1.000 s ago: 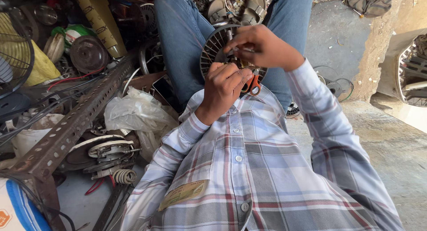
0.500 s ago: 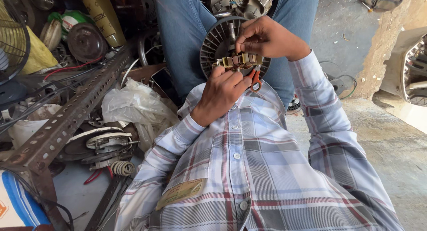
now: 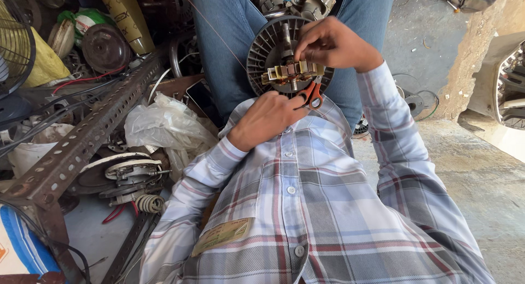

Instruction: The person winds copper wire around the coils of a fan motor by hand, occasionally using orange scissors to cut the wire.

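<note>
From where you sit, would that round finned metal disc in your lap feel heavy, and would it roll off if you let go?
Probably heavy for its size: the finned disc looks like solid metal around a shaft. Being round, it might roll or slide off the jeans; the right hand steadies its top. The left hand, by the orange-handled tool, is below it.
</note>
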